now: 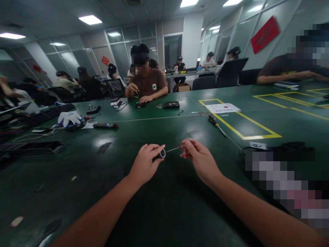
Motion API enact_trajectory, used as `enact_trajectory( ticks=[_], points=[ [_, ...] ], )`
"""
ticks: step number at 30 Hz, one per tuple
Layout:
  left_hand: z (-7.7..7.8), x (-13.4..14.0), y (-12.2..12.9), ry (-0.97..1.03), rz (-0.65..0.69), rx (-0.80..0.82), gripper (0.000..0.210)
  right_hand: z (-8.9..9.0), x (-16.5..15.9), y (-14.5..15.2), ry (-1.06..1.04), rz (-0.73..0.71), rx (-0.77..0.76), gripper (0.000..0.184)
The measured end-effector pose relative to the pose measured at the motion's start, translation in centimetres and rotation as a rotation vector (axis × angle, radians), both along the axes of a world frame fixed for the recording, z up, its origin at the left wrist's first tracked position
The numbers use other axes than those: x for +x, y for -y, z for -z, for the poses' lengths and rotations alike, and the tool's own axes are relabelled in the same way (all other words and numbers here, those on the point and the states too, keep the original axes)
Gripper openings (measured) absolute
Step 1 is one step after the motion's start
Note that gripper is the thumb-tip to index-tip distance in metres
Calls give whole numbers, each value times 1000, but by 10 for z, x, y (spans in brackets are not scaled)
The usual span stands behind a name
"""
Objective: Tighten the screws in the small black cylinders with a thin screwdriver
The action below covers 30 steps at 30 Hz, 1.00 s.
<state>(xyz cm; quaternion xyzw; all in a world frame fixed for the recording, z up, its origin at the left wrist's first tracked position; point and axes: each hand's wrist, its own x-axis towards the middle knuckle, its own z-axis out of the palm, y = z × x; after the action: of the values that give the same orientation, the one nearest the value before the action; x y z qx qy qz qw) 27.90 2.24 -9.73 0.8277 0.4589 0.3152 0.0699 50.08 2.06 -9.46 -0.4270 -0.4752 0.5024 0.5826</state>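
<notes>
Above the green table (108, 199), my left hand (145, 161) grips a small dark round part (161, 154) with a silvery ring at its open end. That end faces right. My right hand (196, 156) pinches a small screwdriver (173, 149) whose thin shaft points left. Its tip reaches the ring; whether it touches a screw there I cannot tell. Most of the handle is hidden by my fingers, with a bit of red showing. Farther off lies a larger black-and-yellow screwdriver (217, 125).
Across the table a person (151, 82) works on a small device. A black device (171, 105), a white sheet (223, 108) inside yellow tape (262, 136), a pen-like tool (106, 126) and white gloves (69, 118) lie around. A black tray (36, 147) sits at the left.
</notes>
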Motion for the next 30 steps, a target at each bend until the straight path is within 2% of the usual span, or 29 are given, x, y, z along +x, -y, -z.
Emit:
enact_trajectory(
  ticks=[11,17,24,30],
  points=[
    [6,3,-4,134,4,-10,58,0,0,5,94,16,84,30],
    [5,3,-3,156,-25,-80,44,-6,0,12,273,30,180,18],
    [3,3,-3,125,-66,-40,41,-6,0,15,306,8,210,18],
    [6,4,-4,261,-35,-143,42,-8,-1,16,349,42,216,18]
  ],
)
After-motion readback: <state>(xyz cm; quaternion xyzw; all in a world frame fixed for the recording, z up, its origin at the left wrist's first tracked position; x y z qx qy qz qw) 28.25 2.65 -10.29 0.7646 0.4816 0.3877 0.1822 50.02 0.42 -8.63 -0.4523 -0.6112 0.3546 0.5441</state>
